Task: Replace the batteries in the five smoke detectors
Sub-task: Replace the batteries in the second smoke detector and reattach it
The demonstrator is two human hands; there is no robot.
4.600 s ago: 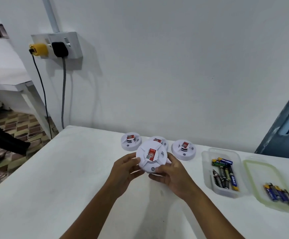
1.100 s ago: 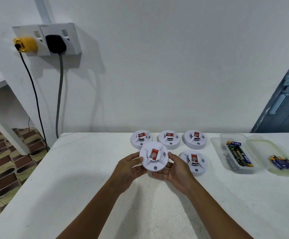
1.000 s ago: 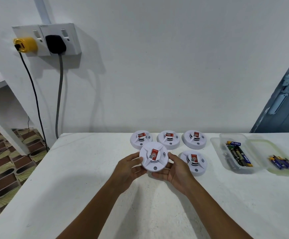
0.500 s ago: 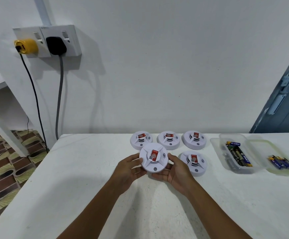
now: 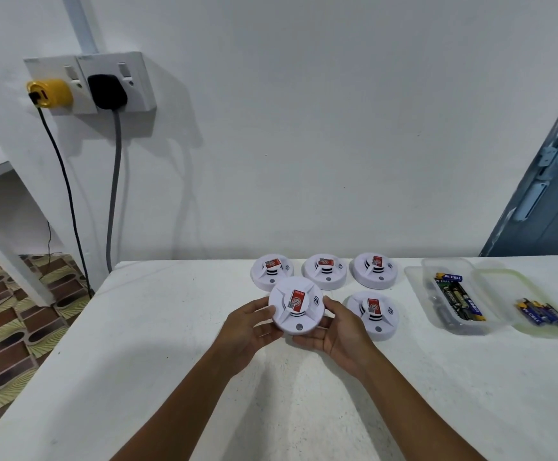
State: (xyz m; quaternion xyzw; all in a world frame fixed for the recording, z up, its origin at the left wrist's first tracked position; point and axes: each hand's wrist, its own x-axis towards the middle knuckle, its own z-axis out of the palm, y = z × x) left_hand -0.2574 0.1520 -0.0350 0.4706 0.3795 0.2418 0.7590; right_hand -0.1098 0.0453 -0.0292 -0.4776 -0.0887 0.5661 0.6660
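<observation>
White plastic fills my hands: the left hand (image 5: 242, 331) and right hand (image 5: 340, 331) are both curled round the rim of one smoke detector (image 5: 295, 306), face up with its red label showing, lifted just above the tabletop (image 5: 137, 361). The hands sit on opposite sides of it, thumbs over the top edge, fingers under. I judge this to be the opening step on this unit: the shell looks closed, so nothing has been swapped in it yet. My next move, I think, is to twist the base off the body or turn it over to reach the battery bay, and that needs a firm counter-grip from both sides. Just beside my right hand lies a second detector (image 5: 373, 311); beyond my fingertips stands a row of three more detectors (image 5: 325, 271). Further to the right sits a clear box of batteries (image 5: 453, 297), and beyond it its lid (image 5: 517, 287) carrying a few blue batteries (image 5: 542, 314).
</observation>
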